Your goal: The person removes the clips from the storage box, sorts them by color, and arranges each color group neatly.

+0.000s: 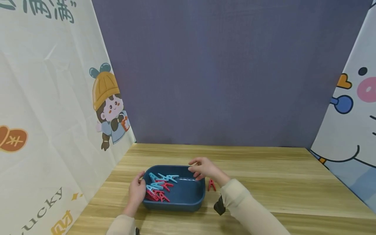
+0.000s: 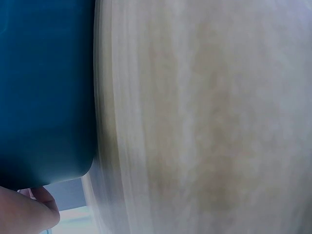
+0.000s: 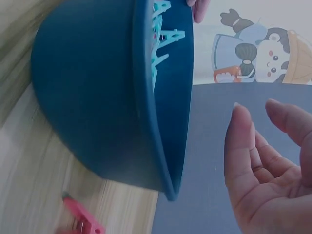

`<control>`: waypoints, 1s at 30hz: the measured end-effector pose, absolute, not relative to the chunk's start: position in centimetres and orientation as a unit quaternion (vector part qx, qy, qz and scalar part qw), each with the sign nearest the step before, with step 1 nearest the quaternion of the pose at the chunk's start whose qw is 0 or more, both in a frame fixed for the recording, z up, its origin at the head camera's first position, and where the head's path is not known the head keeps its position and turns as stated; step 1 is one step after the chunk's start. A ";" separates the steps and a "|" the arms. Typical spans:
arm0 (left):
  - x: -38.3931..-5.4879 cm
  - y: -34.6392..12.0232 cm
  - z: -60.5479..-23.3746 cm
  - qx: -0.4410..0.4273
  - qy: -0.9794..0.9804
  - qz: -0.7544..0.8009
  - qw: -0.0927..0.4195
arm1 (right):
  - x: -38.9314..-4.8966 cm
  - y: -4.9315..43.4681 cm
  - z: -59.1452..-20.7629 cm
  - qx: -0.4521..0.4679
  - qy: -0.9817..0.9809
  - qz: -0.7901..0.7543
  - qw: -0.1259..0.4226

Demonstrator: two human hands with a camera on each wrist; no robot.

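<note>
A dark blue plastic basin (image 1: 188, 207) stands on the wooden table. Light-blue clothespins (image 1: 157, 185) and red clothespins (image 1: 161, 195) lie heaped in its left half. My left hand (image 1: 137, 191) holds the basin's left rim; in the left wrist view only part of that hand (image 2: 29, 212) shows below the basin wall (image 2: 44, 97). Over the back right corner hovers my right hand (image 1: 203, 168), with nothing between its thumb and fingers. In the right wrist view its fingers are bent, fingertips apart. One red clothespin (image 1: 211, 184) lies on the table just right of the basin.
The wooden table (image 1: 264, 176) meets a dark purple-grey backdrop (image 1: 220, 81) at its far edge. Printed cloth panels stand on the left (image 1: 58, 98) and on the right (image 1: 346, 130).
</note>
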State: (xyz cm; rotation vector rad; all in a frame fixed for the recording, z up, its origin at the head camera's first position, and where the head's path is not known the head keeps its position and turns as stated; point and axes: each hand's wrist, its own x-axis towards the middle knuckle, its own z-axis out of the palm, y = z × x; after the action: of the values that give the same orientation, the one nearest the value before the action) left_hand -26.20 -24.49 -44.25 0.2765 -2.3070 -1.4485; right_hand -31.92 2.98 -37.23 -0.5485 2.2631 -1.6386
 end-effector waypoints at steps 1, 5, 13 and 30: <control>-26.2 -24.5 -44.3 0.099 -0.825 -0.519 0.202 | -31.9 2.8 -37.3 -0.195 0.786 -0.568 0.149; -26.2 -24.4 -44.3 0.097 -0.823 -0.520 0.208 | -31.9 2.2 -37.5 -0.211 0.780 -0.567 0.162; -26.1 -24.3 -44.2 0.096 -0.821 -0.525 0.203 | -31.2 0.9 -37.8 -0.220 0.768 -0.576 0.176; -26.0 -24.3 -44.0 0.099 -0.824 -0.523 0.195 | -30.3 -1.3 -38.6 -0.233 0.750 -0.586 0.197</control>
State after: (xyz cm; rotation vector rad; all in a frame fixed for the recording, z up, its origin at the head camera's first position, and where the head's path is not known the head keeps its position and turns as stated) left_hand -25.99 -24.33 -44.03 0.2779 -2.3090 -1.4672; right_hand -30.31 -1.27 -38.62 -0.6536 2.1014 -1.6415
